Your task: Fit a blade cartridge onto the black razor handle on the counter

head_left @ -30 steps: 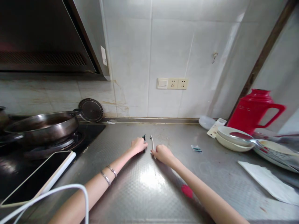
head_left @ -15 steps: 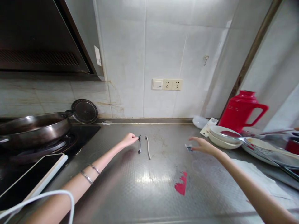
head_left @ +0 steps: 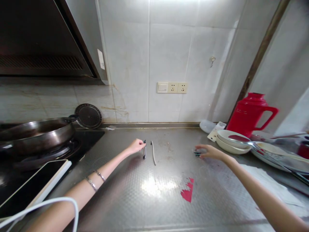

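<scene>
My left hand (head_left: 137, 145) is closed at the top end of a small black and silver rod-like item (head_left: 145, 153), which reaches down to the steel counter. Just right of it a thin pale strip (head_left: 153, 154) lies apart from both hands. On the right, the fingers of my right hand (head_left: 208, 151) are closed around a small clear packet with dark items (head_left: 197, 154) on the counter. A torn red piece (head_left: 188, 191) lies nearer the front, touched by neither hand.
A steel pan (head_left: 36, 132) and a phone (head_left: 33, 187) with a white cable are at the left. Bowls (head_left: 231, 141), a red thermos (head_left: 249, 114), plates with utensils and a white cloth (head_left: 270, 183) stand or lie at the right. Tiled wall behind.
The fingers of my right hand have come down and closed on the clear packet. My left hand has shifted slightly right over the top of the rod-like item.
</scene>
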Demonstrator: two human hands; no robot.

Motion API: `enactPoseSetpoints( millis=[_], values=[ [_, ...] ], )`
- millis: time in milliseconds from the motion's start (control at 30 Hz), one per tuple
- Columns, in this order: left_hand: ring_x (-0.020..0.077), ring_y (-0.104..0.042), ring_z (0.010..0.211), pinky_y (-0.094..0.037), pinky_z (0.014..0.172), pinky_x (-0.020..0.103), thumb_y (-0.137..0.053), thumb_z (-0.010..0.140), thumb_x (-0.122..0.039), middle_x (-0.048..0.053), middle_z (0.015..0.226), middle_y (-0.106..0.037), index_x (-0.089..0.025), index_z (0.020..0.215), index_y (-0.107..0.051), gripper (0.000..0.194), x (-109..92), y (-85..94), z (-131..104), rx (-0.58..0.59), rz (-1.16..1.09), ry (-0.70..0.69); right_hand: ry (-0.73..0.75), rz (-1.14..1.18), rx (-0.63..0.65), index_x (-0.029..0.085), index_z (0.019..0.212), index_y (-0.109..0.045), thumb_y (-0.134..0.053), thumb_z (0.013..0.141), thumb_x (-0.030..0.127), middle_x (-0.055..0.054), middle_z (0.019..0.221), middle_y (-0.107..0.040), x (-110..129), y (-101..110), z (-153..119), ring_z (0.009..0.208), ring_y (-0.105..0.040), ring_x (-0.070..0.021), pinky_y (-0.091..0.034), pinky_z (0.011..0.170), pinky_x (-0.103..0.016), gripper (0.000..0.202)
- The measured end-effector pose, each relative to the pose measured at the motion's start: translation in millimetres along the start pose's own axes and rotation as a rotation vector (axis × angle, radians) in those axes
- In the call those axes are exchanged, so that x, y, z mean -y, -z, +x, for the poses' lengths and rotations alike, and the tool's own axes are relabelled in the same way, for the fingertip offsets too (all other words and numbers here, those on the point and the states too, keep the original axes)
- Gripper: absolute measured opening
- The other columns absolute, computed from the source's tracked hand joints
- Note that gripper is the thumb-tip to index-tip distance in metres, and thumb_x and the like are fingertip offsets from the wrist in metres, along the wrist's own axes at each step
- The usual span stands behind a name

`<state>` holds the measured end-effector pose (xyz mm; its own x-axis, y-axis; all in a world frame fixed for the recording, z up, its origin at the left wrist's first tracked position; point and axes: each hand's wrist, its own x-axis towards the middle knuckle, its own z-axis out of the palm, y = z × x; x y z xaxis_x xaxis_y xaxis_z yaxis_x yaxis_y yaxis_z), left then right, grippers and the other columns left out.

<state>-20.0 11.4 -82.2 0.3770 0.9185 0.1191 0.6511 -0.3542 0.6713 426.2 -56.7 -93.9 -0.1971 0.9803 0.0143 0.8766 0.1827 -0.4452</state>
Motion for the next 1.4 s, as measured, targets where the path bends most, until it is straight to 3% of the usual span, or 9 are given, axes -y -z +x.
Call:
enactPoseSetpoints(
  millis=[133,233,400,600,733,1167,1400],
  values=[
    [0.0104,-0.045,0.046,-0.032,0.050,0.022,-0.046,0.073,-0.045,-0.002,0.047,-0.050,-0.015,0.056,-0.053,0.035,-2,2.0,-1,-0.015,-0.015,-0.032,0.041,0.014,-0.049,0.016,0.105,-0.060,-0.065,0.059,0.031,-0.011,0.110,-0.064,-1,-1,2,0.107,-0.055,-0.0289,-0.038,0.096,-0.038,0.048],
    [0.0120,-0.050,0.057,-0.035,0.056,0.023,-0.051,0.072,-0.043,0.000,0.059,-0.057,-0.015,0.065,-0.057,0.029,-8,2.7,-2,-0.084,0.018,-0.122,0.112,0.011,-0.096,0.017,0.103,-0.057,-0.065,0.061,0.034,-0.011,0.105,-0.065,13,-2,6,0.103,-0.057,-0.0287,-0.039,0.093,-0.040,0.046],
    [0.0154,-0.053,0.072,-0.040,0.067,0.026,-0.059,0.070,-0.039,0.003,0.076,-0.059,-0.015,0.082,-0.059,0.026,-31,-6.3,-4,-0.111,0.221,-0.289,0.225,0.004,-0.097,0.019,0.102,-0.052,-0.065,0.064,0.033,-0.009,0.109,-0.062,65,-10,21,0.102,-0.057,-0.0242,-0.040,0.090,-0.035,0.043],
    [0.0247,-0.047,0.098,-0.039,0.085,0.034,-0.066,0.064,-0.048,0.009,0.101,-0.056,-0.016,0.103,-0.057,0.051,-60,-26.0,-7,0.010,0.468,-0.424,0.423,-0.046,-0.055,0.021,0.108,-0.048,-0.069,0.064,0.031,-0.006,0.104,-0.062,142,-26,29,0.097,-0.058,-0.0214,-0.042,0.084,-0.032,0.050],
    [0.0269,-0.045,0.102,-0.038,0.087,0.036,-0.063,0.064,-0.056,0.010,0.103,-0.054,-0.016,0.110,-0.055,0.061,-67,-32.8,-10,0.056,0.522,-0.435,0.475,-0.067,-0.042,0.022,0.107,-0.047,-0.070,0.064,0.029,-0.005,0.104,-0.062,170,-31,28,0.096,-0.058,-0.0205,-0.042,0.082,-0.030,0.049],
    [0.0254,-0.046,0.098,-0.039,0.084,0.033,-0.063,0.060,-0.060,0.008,0.096,-0.052,-0.019,0.102,-0.059,0.059,-59,-44.2,-4,0.078,0.458,-0.411,0.461,-0.093,-0.036,0.024,0.108,-0.047,-0.069,0.065,0.028,-0.005,0.105,-0.063,178,-37,30,0.094,-0.060,-0.0214,-0.043,0.079,-0.031,0.049],
    [0.0261,-0.043,0.100,-0.038,0.086,0.033,-0.063,0.059,-0.061,0.008,0.098,-0.050,-0.021,0.100,-0.063,0.057,-52,-44.9,9,0.064,0.466,-0.348,0.444,-0.136,-0.082,0.023,0.132,-0.036,-0.068,0.067,0.040,-0.012,0.128,-0.050,169,-41,31,0.115,-0.048,-0.0265,-0.039,0.093,-0.039,0.075]
  ],
)
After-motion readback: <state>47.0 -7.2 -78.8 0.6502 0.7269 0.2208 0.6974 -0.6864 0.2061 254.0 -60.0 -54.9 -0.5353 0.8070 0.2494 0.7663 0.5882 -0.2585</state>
